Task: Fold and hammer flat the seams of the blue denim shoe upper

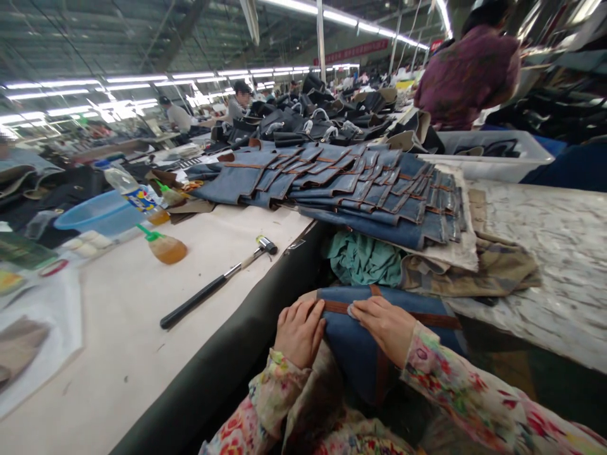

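A blue leather-like panel (348, 344) with crossing brown straps (429, 320) rests at my lap, tilted against the table's edge. My left hand (300, 332) grips the panel's left edge, its fingers bent over the top near the end of the strap. My right hand (386, 325) has its fingers pressed together on a small pale, roundish piece (351, 311), which touches the strap. What that piece is cannot be made out. My right thumb is largely hidden.
A hammer (218, 282) and a green-tipped glue bottle (164, 246) lie on the pale table (118, 354) at left. Stacked blue panels (351, 180) sit ahead, above a green cloth (365, 259). Behind are a blue basin (97, 215), a plastic bottle (133, 189), a white bin (497, 164) and a person (467, 79).
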`<control>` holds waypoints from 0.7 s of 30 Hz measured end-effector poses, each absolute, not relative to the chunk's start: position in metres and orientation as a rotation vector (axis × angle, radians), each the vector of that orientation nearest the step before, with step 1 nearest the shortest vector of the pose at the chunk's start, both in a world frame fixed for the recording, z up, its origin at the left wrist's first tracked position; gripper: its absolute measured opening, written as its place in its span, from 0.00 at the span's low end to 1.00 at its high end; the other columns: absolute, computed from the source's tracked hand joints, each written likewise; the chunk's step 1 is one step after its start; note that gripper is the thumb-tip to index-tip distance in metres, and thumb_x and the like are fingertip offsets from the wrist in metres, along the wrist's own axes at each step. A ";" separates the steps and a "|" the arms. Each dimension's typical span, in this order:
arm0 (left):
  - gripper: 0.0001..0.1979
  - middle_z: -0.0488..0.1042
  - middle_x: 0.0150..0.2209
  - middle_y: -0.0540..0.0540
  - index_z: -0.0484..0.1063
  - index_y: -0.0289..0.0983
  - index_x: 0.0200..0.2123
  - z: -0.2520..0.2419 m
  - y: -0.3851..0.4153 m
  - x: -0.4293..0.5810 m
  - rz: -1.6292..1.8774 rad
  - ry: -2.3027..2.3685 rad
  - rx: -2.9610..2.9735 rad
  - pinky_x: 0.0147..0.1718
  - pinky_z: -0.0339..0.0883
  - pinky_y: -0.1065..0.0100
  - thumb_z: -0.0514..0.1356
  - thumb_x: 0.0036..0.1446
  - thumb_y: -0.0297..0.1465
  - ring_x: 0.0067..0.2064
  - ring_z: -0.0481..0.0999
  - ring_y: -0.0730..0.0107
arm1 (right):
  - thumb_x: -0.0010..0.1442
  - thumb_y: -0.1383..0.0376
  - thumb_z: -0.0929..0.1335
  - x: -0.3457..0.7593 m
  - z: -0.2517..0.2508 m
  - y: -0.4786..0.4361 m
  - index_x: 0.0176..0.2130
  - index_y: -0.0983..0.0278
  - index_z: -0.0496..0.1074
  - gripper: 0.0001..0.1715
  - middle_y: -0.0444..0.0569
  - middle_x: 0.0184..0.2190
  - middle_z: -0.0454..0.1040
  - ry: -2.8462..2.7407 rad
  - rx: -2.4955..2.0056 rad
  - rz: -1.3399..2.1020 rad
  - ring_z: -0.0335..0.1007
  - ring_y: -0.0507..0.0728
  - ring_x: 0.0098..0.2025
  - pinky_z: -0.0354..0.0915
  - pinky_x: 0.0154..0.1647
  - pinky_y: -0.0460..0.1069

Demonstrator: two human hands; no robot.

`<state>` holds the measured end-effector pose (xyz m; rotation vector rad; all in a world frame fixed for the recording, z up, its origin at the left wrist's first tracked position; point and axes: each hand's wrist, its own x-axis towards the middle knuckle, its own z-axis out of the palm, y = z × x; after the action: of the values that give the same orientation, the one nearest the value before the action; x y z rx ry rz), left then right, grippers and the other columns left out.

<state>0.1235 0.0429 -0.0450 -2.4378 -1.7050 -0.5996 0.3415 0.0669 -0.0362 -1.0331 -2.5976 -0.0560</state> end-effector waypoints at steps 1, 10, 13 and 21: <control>0.17 0.70 0.49 0.48 0.66 0.43 0.50 -0.044 0.043 0.124 -0.592 -1.713 -2.442 0.46 0.56 0.59 0.49 0.59 0.35 0.49 0.65 0.61 | 0.56 0.73 0.59 0.351 -0.038 0.063 0.48 0.66 0.67 0.20 0.52 0.44 0.69 -2.599 -1.044 -0.099 0.62 0.57 0.44 0.67 0.40 0.50; 0.22 0.68 0.48 0.39 0.65 0.33 0.50 0.008 0.058 -0.008 -0.474 -1.954 -1.962 0.49 0.58 0.58 0.45 0.58 0.39 0.49 0.65 0.57 | 0.61 0.68 0.57 0.407 -0.043 0.020 0.49 0.65 0.66 0.18 0.50 0.45 0.70 -2.376 -1.169 -0.276 0.64 0.54 0.47 0.65 0.46 0.49; 0.25 0.66 0.50 0.38 0.64 0.34 0.50 0.015 0.063 -0.067 -0.114 -2.375 -1.713 0.45 0.61 0.53 0.44 0.57 0.42 0.49 0.65 0.50 | 0.61 0.66 0.58 0.419 -0.047 0.012 0.49 0.64 0.67 0.18 0.50 0.45 0.70 -2.272 -1.260 -0.267 0.64 0.54 0.47 0.66 0.46 0.49; 0.22 0.70 0.31 0.43 0.66 0.36 0.33 0.028 0.080 -0.034 0.017 -2.566 -1.887 0.31 0.63 0.65 0.43 0.55 0.46 0.36 0.71 0.60 | 0.61 0.66 0.57 0.419 -0.055 0.013 0.47 0.65 0.68 0.18 0.51 0.43 0.71 -2.205 -1.315 -0.225 0.65 0.55 0.46 0.67 0.46 0.51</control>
<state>-0.0341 0.0798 0.0276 -1.8875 -2.5664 0.0170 0.4186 0.0130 -0.0547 -1.3149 -2.2054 -0.2248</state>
